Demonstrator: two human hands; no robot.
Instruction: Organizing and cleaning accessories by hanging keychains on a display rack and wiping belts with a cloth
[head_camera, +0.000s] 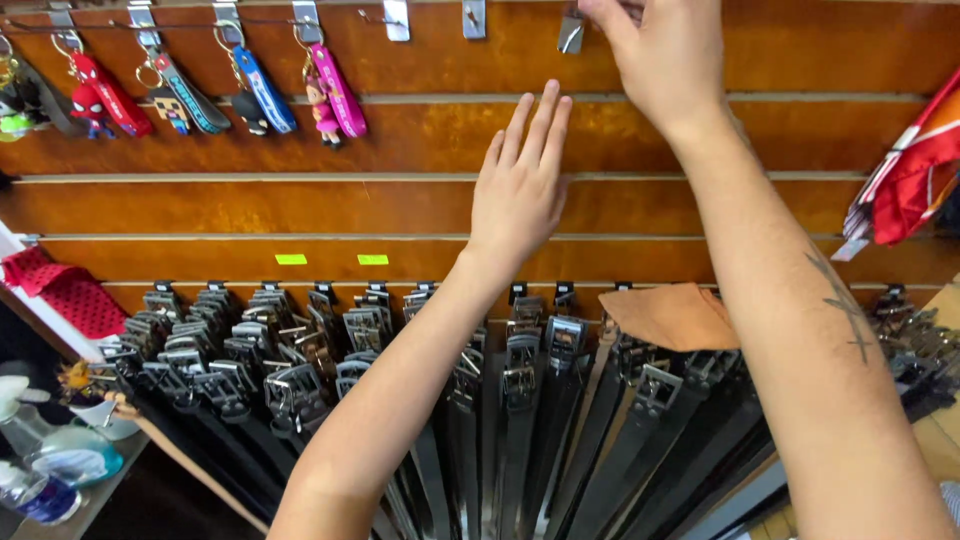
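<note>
right hand (665, 55) raised to the top of the wooden slat wall (400, 205), fingers curled at a metal hook (571, 33); whether it grips the hook cannot be told, fingertips run out of frame. left hand (520, 185) flat and open, fingers together, holding nothing, lifted before the wall just below and left of that hook. empty hooks beside it. figure keychains (250, 90) hang upper left. rows of black belts (500, 400) with metal buckles hang below, a tan cloth (672, 315) lying on them.

bright even indoor light, glare on belt buckles (520, 385), soft shadows, slight blur and edge distortion
</note>
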